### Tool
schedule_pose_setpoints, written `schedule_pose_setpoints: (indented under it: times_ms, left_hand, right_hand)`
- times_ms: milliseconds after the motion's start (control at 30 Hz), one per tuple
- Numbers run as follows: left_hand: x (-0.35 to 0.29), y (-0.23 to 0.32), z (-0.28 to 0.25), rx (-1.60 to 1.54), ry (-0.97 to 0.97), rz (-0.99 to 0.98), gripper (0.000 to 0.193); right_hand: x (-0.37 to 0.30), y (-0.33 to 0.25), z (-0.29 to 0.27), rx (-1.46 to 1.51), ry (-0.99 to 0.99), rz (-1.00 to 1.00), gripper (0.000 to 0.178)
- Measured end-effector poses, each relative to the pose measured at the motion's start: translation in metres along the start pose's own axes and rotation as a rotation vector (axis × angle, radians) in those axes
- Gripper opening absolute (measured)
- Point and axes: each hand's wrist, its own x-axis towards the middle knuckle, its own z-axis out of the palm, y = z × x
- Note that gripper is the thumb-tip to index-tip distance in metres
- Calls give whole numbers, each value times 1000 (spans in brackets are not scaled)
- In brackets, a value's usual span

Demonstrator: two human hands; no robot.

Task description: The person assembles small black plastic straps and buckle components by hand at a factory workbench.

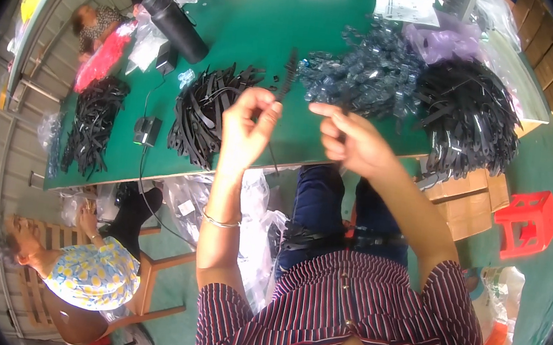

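L hand [245, 131] pinching black toothed strip [288, 75], R hand [356, 141] just apart.
L thumb + fingertips press on strip's near end, toothed part sticking out beyond them; R index points at it, rest curled, can't tell if holding anything. We'd prob. want a light, steady pinch so strip doesn't twist. Our L forearm reaches straight out, R slants inward, wrists abt. at tabletop [251, 37] edge. Left of L fingers: black strap pile [202, 116]; beyond R fingers: clear bluish pcs [373, 74].
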Motion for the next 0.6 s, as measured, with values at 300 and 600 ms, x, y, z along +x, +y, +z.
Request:
schedule_pose_setpoints:
  times_ms: [300,600]
  left_hand:
    - [-16,-21,42,-45,-225,-2,10]
    - [33,-84,63,682,39,-8,24]
  right_hand:
    - [-22,0,7,-118,303,-356,12]
    - [-67,-18,-1,-309,267,-354,19]
